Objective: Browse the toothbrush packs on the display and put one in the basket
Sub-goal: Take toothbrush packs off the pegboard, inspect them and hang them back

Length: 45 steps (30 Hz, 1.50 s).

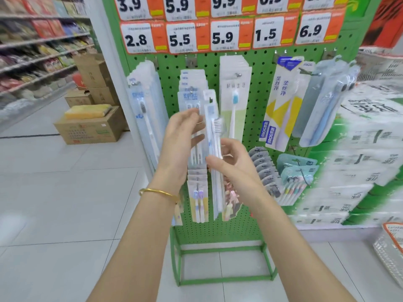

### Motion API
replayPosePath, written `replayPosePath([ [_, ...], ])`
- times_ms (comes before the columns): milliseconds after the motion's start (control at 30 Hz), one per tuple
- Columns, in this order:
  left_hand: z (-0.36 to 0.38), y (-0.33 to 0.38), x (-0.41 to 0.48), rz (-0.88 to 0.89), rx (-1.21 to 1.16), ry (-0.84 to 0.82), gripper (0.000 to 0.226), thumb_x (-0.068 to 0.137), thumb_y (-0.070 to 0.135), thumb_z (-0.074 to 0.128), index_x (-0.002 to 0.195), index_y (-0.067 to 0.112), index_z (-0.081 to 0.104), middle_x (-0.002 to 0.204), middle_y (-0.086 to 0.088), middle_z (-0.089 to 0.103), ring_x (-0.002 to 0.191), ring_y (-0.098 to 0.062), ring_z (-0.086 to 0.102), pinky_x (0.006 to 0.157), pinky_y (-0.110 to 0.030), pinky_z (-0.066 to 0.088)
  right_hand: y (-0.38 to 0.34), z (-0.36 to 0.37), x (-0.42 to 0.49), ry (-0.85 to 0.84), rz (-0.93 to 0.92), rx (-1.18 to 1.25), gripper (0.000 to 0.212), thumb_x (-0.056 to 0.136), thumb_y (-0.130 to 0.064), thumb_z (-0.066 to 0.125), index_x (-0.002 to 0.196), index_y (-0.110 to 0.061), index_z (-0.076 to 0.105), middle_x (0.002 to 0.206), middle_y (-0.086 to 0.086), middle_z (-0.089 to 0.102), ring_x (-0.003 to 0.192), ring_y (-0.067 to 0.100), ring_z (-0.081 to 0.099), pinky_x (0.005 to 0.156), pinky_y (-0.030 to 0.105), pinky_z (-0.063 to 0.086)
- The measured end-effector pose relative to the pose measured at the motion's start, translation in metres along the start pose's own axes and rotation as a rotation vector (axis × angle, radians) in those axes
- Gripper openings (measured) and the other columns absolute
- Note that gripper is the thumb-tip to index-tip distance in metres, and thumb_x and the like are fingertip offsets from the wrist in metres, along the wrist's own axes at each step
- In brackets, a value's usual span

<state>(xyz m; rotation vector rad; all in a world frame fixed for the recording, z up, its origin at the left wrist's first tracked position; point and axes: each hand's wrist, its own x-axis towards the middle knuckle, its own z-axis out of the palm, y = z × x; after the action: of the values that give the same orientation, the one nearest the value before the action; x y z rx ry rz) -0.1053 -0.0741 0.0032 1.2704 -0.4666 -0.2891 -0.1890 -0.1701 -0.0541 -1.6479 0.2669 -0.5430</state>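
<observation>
We hold one toothbrush pack (214, 131) up before the green pegboard display (259, 83).
Our right hand (235, 166) pinches the pack's lower half between thumb and curled fingers, upright at the centre of the frame. Our left hand (181, 136), a gold bracelet (158, 192) on its wrist, is spread with straight fingers just left of the pack. The basket (388, 258) shows at the lower right edge.

Glossy clear plastic toothbrush pack (214, 136)

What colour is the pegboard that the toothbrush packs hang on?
The pegboard is bright green, seen clearly in the head view.
</observation>
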Motion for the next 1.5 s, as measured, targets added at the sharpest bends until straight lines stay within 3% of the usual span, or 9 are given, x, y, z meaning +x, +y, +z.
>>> replayPosePath([
  [200, -0.012, 0.012, 0.007, 0.187, 0.171, 0.062, 0.024, 0.094, 0.018, 0.05, 0.117, 0.012, 0.053, 0.118, -0.002, 0.06, 0.109, -0.012, 0.059, 0.095, -0.038, 0.05, -0.004, 0.033, 0.029, 0.312, -0.099, -0.312, 0.061, 0.07, -0.042, 0.078, 0.116, -0.021, 0.043, 0.112, -0.005, 0.05, 0.096, 0.009, 0.051, 0.079, 0.025, 0.045],
  [400, -0.014, 0.016, 0.01, 0.32, 0.247, 0.044, 0.024, 0.094, 0.008, 0.049, 0.112, 0.021, 0.043, 0.11, 0.018, 0.048, 0.099, 0.012, 0.05, 0.075, -0.003, 0.042, 0.005, 0.049, 0.042, 0.42, -0.133, -0.481, 0.06, 0.071, -0.049, 0.073, 0.111, -0.019, 0.04, 0.102, -0.005, 0.045, 0.086, 0.013, 0.047, 0.068, 0.03, 0.038],
  [567, -0.016, 0.009, 0.018, 0.397, 0.388, 0.023, 0.038, 0.092, 0.01, 0.05, 0.124, 0.027, 0.036, 0.121, 0.019, 0.038, 0.119, 0.005, 0.04, 0.1, -0.018, 0.038, 0.016, 0.06, 0.055, 0.436, -0.144, -0.487, 0.066, 0.072, -0.054, 0.065, 0.118, -0.016, 0.037, 0.099, -0.006, 0.045, 0.081, 0.016, 0.046, 0.063, 0.031, 0.038],
  [667, -0.014, 0.008, 0.021, 0.419, 0.458, 0.013, 0.041, 0.091, 0.009, 0.05, 0.112, 0.041, 0.036, 0.113, 0.03, 0.036, 0.115, 0.007, 0.038, 0.097, -0.017, 0.032, 0.014, 0.068, 0.064, 0.44, -0.15, -0.504, 0.076, 0.074, -0.062, 0.05, 0.129, -0.013, 0.033, 0.114, 0.001, 0.051, 0.097, 0.024, 0.053, 0.067, 0.033, 0.039],
  [833, -0.015, 0.003, 0.028, 0.346, 0.538, 0.023, 0.064, 0.093, 0.011, 0.049, 0.147, 0.015, 0.016, 0.151, 0.002, 0.021, 0.141, -0.009, 0.018, 0.118, -0.036, 0.021, 0.013, 0.078, 0.08, 0.458, -0.124, -0.473, 0.067, 0.089, -0.043, 0.055, 0.137, -0.006, 0.026, 0.128, 0.01, 0.048, 0.111, 0.029, 0.052, 0.081, 0.042, 0.047],
  [1000, -0.015, 0.001, 0.034, 0.306, 0.572, 0.016, 0.066, 0.094, 0.008, 0.047, 0.149, 0.015, 0.011, 0.154, 0.003, 0.015, 0.142, -0.006, 0.013, 0.118, -0.03, 0.017, 0.011, 0.084, 0.096, 0.483, -0.116, -0.396, 0.065, 0.084, -0.042, 0.047, 0.133, -0.002, 0.032, 0.122, 0.016, 0.049, 0.107, 0.034, 0.051, 0.085, 0.047, 0.047],
  [1167, -0.013, 0.0, 0.039, 0.268, 0.555, -0.001, 0.067, 0.093, 0.01, 0.047, 0.149, 0.014, 0.01, 0.151, 0.005, 0.018, 0.136, 0.0, 0.015, 0.116, -0.026, 0.017, 0.0, 0.089, 0.112, 0.494, -0.083, -0.356, 0.097, 0.063, -0.068, 0.025, 0.137, -0.006, 0.032, 0.125, 0.015, 0.045, 0.109, 0.034, 0.05, 0.088, 0.047, 0.047],
  [1367, -0.009, 0.001, 0.045, 0.255, 0.561, -0.018, 0.068, 0.092, 0.018, 0.048, 0.148, 0.011, 0.011, 0.149, 0.004, 0.019, 0.128, 0.004, 0.017, 0.106, -0.014, 0.014, 0.005, 0.084, 0.136, 0.475, -0.056, -0.521, 0.079, 0.084, -0.051, 0.052, 0.142, -0.005, 0.024, 0.127, 0.016, 0.042, 0.111, 0.033, 0.048, 0.09, 0.043, 0.046],
  [1500, -0.01, -0.002, 0.051, 0.24, 0.597, -0.004, 0.065, 0.094, 0.023, 0.045, 0.148, 0.01, 0.012, 0.153, 0.001, 0.017, 0.139, -0.006, 0.017, 0.108, -0.014, 0.014, 0.006, 0.082, 0.148, 0.463, -0.049, -0.547, 0.077, 0.085, -0.053, 0.039, 0.143, -0.004, 0.021, 0.129, 0.017, 0.04, 0.113, 0.031, 0.046, 0.093, 0.035, 0.041],
])
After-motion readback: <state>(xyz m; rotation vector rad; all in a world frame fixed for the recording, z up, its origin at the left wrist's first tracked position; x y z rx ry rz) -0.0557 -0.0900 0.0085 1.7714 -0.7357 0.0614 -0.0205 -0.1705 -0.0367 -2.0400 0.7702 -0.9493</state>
